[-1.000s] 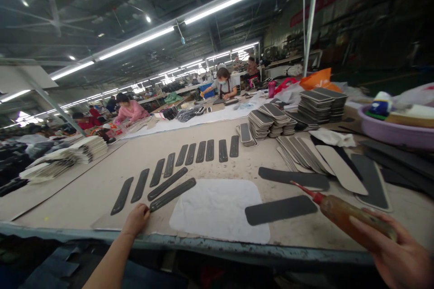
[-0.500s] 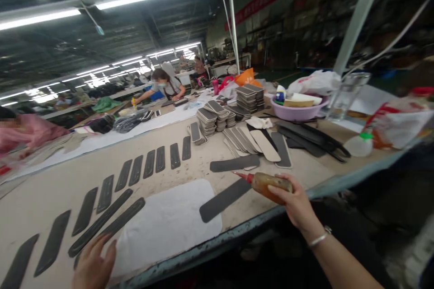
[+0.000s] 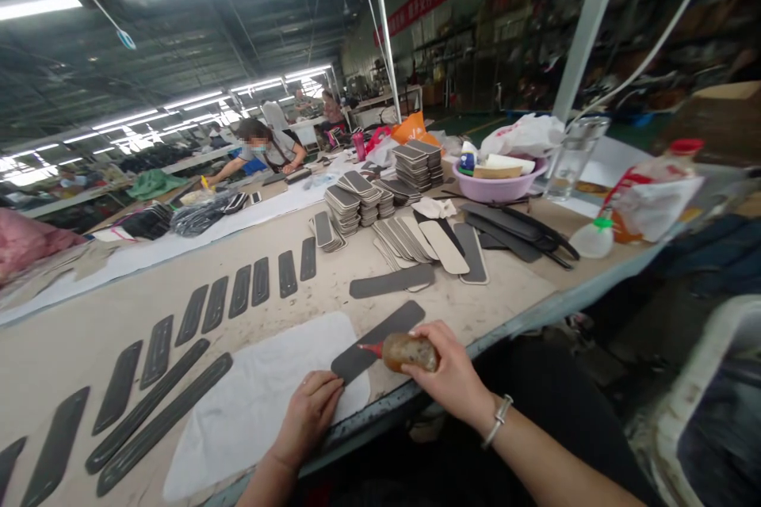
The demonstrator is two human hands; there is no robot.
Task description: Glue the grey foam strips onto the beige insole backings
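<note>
A brown glue-like bottle (image 3: 410, 352) with a red nozzle is gripped in my right hand (image 3: 445, 372), its tip over a dark grey strip (image 3: 380, 337). That strip lies slanted, partly on a white sheet (image 3: 255, 396). At the strip's lower left end my left hand (image 3: 310, 412) pinches its edge, fingers together. Another dark strip (image 3: 392, 282) lies behind it. To the left, several dark strips with shiny outlines (image 3: 158, 352) are laid out in a row, two longer ones (image 3: 166, 424) beside the sheet.
Stacks of grey pieces (image 3: 357, 202) and fanned pale pieces (image 3: 404, 239) stand farther back. A purple basin (image 3: 496, 186), a green-capped bottle (image 3: 593, 238) and a red-capped container (image 3: 648, 190) are at the right. A masked person (image 3: 267, 149) works across the table (image 3: 476, 317).
My left hand has moved right, from the long strips to the end of the slanted strip. The bottle in my right hand has come left over that strip. The view has shifted right.
</note>
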